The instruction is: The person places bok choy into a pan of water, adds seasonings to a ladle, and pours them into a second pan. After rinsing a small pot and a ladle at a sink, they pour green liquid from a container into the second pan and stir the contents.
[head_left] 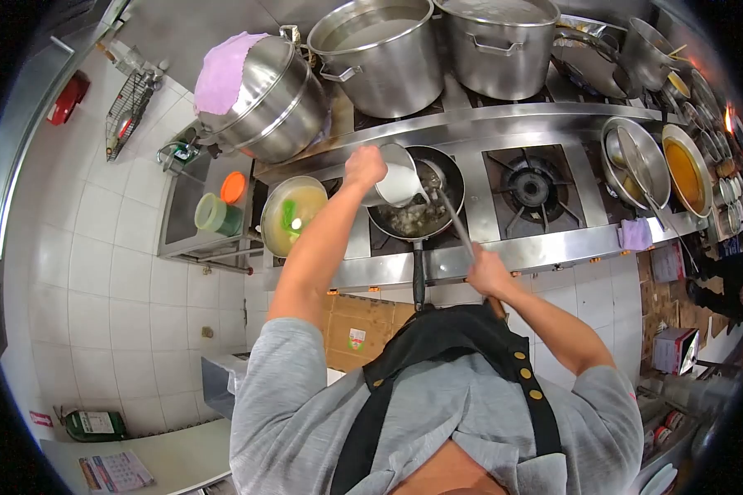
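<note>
A metal pot (377, 196) of white liquid is gripped in my left hand (365, 167), tilted over a dark frying pan (455, 169). White liquid runs from its lip into the pan, where small pieces lie in dark liquid. My right hand (489, 272) is closed round the wooden handle of a long metal ladle (456, 221), whose head is in the pan. The pan's black handle (418, 276) points toward my apron and neither hand touches it. Left of the pan stands a bowl (266, 221) of yellowish broth with something green in it.
Large steel pots (392, 78) line the back, beside a lidded steamer (268, 103) with a pink cloth. An unlit burner (532, 188) is right of the pan. Farther right are a steel bowl (659, 161), a bowl of orange liquid (683, 169) and a flame (728, 118).
</note>
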